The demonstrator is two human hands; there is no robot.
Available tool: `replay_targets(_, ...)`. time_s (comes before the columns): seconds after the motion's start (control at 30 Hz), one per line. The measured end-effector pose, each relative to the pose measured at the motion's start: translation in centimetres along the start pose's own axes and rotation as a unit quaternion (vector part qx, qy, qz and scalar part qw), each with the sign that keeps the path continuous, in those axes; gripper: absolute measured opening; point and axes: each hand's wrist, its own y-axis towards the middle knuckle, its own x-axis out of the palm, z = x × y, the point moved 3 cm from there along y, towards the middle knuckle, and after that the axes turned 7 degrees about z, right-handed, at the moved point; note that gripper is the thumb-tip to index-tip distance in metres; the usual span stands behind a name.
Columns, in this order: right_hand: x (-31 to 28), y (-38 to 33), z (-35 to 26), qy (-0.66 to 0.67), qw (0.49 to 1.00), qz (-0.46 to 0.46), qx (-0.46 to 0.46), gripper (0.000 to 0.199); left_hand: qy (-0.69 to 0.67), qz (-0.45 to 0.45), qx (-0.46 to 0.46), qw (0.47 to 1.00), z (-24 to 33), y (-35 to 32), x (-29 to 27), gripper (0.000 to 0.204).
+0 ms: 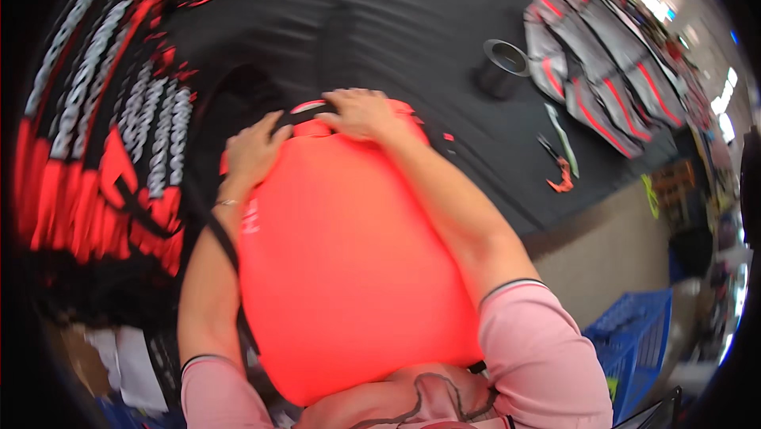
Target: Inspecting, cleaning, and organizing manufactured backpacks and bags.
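Observation:
A large bright red bag (349, 263) fills the middle, its smooth face up and its lower end close against my body. Across its far edge runs a short black handle (305, 114). My left hand (258, 150) grips the far left corner, fingers curled over the edge near the handle. To the right of the handle, my right hand (361, 114) holds the far edge, with its fingers bent over the top. The underside of the bag and some fingertips are hidden. A black strap (218, 231) trails along the bag's left side, over my left forearm.
Red and black pieces with grey patterned bands (87, 72) are piled at left. On the black-covered table (428, 25) stand a black cup-like container (503, 68), orange-handled snips (560, 175) and a pale green tool (563, 140). Grey bags with red stripes (602, 72) lie far right; a blue crate (634, 334) stands lower right.

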Motion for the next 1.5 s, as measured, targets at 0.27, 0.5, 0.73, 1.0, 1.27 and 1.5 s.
replay_targets(0.27, -11.6, -10.8, 7.5, 0.015, 0.958, 0.264, -0.112, 0.020, -0.234, -0.207, 0.079, 0.947, 0.2, -1.9, -11.6, 0.062)
replay_targets(0.5, -15.0, -26.2, 21.6, -0.251, 0.907, 0.241, 0.238, 0.030, -0.305, -0.049, -0.129, 0.942, -0.1, 3.5, -16.3, 0.064)
replay_targets(0.73, -13.4, -27.8, 22.4, -0.274, 0.913, 0.153, 0.260, 0.032, -0.178, -0.022, -0.076, 0.981, 4.8, 11.6, -5.6, 0.043)
replay_targets(1.0, -14.4, -25.7, 17.1, -0.083, 0.925, 0.250, 0.275, 0.027, 0.006, 0.033, 0.135, 0.990, 16.7, -5.6, 4.4, 0.076)
replay_targets(1.27, -10.8, -13.2, 3.6, 0.086, 0.947, 0.309, -0.023, 0.025, -0.007, 0.053, 0.115, 0.992, 19.1, -11.6, 2.3, 0.077)
replay_targets(1.5, -5.5, -12.7, 4.4, 0.057, 0.957, 0.240, 0.152, 0.041, -0.043, 0.080, 0.120, 0.989, 16.7, -11.9, 1.5, 0.044)
